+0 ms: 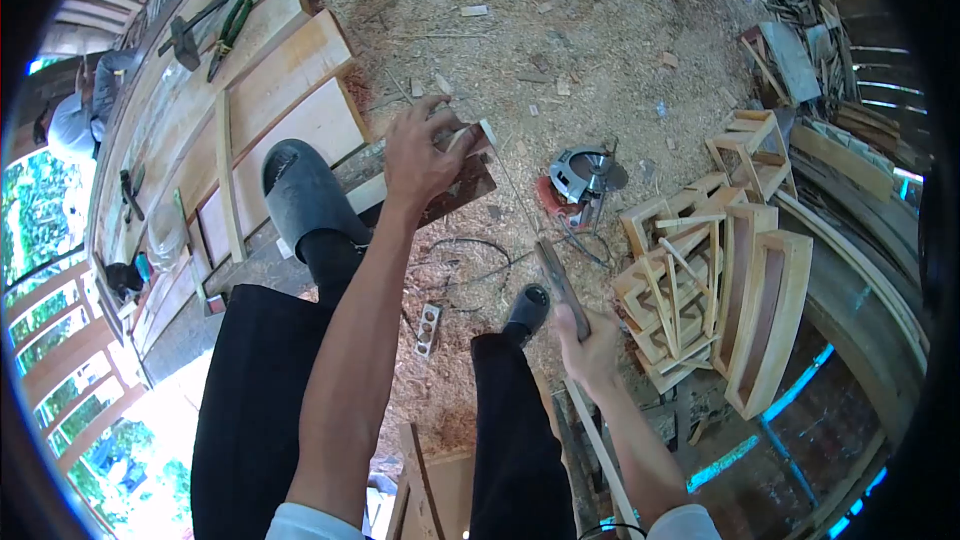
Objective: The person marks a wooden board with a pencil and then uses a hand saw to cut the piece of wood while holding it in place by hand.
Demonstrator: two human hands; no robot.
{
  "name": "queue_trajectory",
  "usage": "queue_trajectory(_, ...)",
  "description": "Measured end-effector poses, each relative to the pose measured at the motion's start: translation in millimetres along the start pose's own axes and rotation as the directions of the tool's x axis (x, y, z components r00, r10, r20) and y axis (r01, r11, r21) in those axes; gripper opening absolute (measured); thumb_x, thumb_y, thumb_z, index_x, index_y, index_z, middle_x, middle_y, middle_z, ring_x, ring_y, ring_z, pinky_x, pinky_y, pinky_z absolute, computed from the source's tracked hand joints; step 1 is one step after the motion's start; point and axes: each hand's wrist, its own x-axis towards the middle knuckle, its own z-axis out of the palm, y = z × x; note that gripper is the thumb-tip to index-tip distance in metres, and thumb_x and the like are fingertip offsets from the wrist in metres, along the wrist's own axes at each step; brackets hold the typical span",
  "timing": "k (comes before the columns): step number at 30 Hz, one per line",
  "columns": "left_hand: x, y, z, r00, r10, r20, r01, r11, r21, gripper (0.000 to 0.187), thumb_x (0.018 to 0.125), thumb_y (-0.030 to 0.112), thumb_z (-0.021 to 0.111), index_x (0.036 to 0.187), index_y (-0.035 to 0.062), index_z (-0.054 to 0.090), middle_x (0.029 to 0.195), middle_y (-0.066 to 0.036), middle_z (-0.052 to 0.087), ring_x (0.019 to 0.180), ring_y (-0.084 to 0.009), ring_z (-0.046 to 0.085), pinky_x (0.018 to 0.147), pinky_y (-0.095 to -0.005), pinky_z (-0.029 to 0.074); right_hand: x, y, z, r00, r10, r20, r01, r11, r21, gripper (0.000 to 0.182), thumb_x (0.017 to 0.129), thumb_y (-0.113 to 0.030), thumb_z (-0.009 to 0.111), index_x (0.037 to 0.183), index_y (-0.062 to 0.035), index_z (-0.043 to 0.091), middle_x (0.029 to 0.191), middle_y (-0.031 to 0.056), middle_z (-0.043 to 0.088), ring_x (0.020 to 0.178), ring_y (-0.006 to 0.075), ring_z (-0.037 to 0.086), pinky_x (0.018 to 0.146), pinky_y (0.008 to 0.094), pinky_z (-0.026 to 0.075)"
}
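Observation:
My left hand (424, 155) presses down over a short wooden piece (468, 190) at the bench edge, fingers curled around it near its pale end. My right hand (588, 342) is wrapped around the handle of a hand saw (562, 290). The saw's thin blade is seen nearly edge-on and runs up toward the pale end of the wood beside my left fingers. A shoe (310, 195) on my left foot rests on the bench next to the wood, while my other shoe (528, 310) is on the floor.
Boards (290, 70), a hammer (184, 40) and green-handled pliers (230, 35) lie on the bench. A circular saw (583, 180) and a power strip (427, 330) sit on the sawdust-covered floor. Wooden frames (700, 280) pile up at right. Another person (75, 125) is at far left.

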Motion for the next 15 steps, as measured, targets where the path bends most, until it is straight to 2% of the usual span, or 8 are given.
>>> queue_trajectory(1,0.1,0.7,0.1,1.000,0.000,-0.001,0.000,1.000,0.008,0.022,0.078,0.033,0.071,0.082,0.0115,0.069,0.120,-0.006,0.060,0.113,-0.0291,0.053,0.097,-0.0430,0.038,-3.2,4.2,0.7,0.997,-0.022,-0.073,0.025,0.999,0.033,0.052,0.093,-0.037,0.060,0.058,0.0013,0.052,0.044,0.0014,0.039,0.044,0.0080,0.037,0.042,0.0333,0.029)
queue_trajectory(2,-2.0,1.8,-0.3,1.000,-0.003,-0.001,0.003,1.000,0.009,0.022,0.078,0.033,0.071,0.082,0.0115,0.069,0.120,-0.006,0.060,0.113,-0.0291,0.053,0.097,-0.0430,0.038,-1.0,8.9,3.5,0.997,-0.022,-0.069,0.024,0.999,0.033,0.052,0.093,-0.037,0.060,0.058,0.0013,0.052,0.044,0.0014,0.039,0.044,0.0080,0.037,0.042,0.0333,0.029)
queue_trajectory(4,-0.8,3.5,-0.1,1.000,-0.017,-0.018,0.017,1.000,0.005,0.022,0.079,0.033,0.071,0.081,0.0114,0.068,0.120,-0.006,0.061,0.113,-0.0290,0.053,0.097,-0.0438,0.038,34.6,-10.5,18.0,1.000,0.013,0.025,-0.015,0.998,0.068,0.054,0.093,-0.039,0.059,0.057,0.0008,0.050,0.044,0.0002,0.038,0.043,0.0078,0.036,0.042,0.0338,0.029)
queue_trajectory(6,1.2,2.4,0.4,1.000,-0.019,-0.009,0.019,1.000,-0.011,0.022,0.078,0.033,0.071,0.081,0.0114,0.068,0.120,-0.006,0.060,0.113,-0.0289,0.053,0.098,-0.0439,0.037,78.2,-15.3,34.9,0.997,-0.067,0.046,0.069,0.996,-0.049,0.046,0.093,-0.035,0.059,0.066,0.0016,0.060,0.045,0.0066,0.048,0.038,0.0148,0.045,0.042,0.0338,0.036)
queue_trajectory(9,1.2,2.1,-0.1,0.999,-0.031,0.009,0.032,0.999,-0.033,0.023,0.078,0.034,0.071,0.082,0.0112,0.067,0.121,-0.006,0.060,0.114,-0.0290,0.053,0.098,-0.0438,0.037,66.1,-23.1,27.3,0.996,-0.086,0.025,0.087,0.995,-0.038,0.049,0.093,-0.038,0.058,0.064,0.0010,0.059,0.045,0.0062,0.049,0.037,0.0152,0.046,0.042,0.0340,0.036)
queue_trajectory(11,1.7,4.1,-0.5,0.999,-0.041,0.000,0.041,0.998,-0.044,0.024,0.078,0.034,0.071,0.082,0.0110,0.067,0.121,-0.007,0.060,0.114,-0.0290,0.052,0.099,-0.0436,0.036,25.8,-4.4,6.2,0.996,-0.028,0.084,0.033,0.998,-0.051,0.046,0.093,-0.036,0.058,0.065,0.0003,0.060,0.045,0.0057,0.051,0.039,0.0138,0.048,0.043,0.0339,0.037)
queue_trajectory(13,0.5,4.0,-2.3,0.999,-0.045,0.013,0.045,0.999,-0.019,0.026,0.079,0.035,0.071,0.084,0.0106,0.066,0.122,-0.007,0.059,0.115,-0.0292,0.052,0.099,-0.0429,0.036,-8.9,-4.4,-7.3,0.999,0.036,0.016,-0.035,0.999,-0.030,0.044,0.093,-0.034,0.059,0.065,-0.0002,0.061,0.045,0.0051,0.050,0.040,0.0130,0.048,0.043,0.0341,0.037)
queue_trajectory(15,-1.6,2.6,-2.4,0.999,-0.053,0.005,0.053,0.999,-0.009,0.026,0.079,0.036,0.071,0.083,0.0105,0.066,0.122,-0.007,0.060,0.115,-0.0293,0.052,0.099,-0.0428,0.035,4.0,-16.2,3.0,0.998,0.055,0.027,-0.055,0.998,-0.014,0.044,0.093,-0.033,0.059,0.064,-0.0001,0.060,0.044,0.0047,0.048,0.040,0.0126,0.047,0.043,0.0345,0.036)
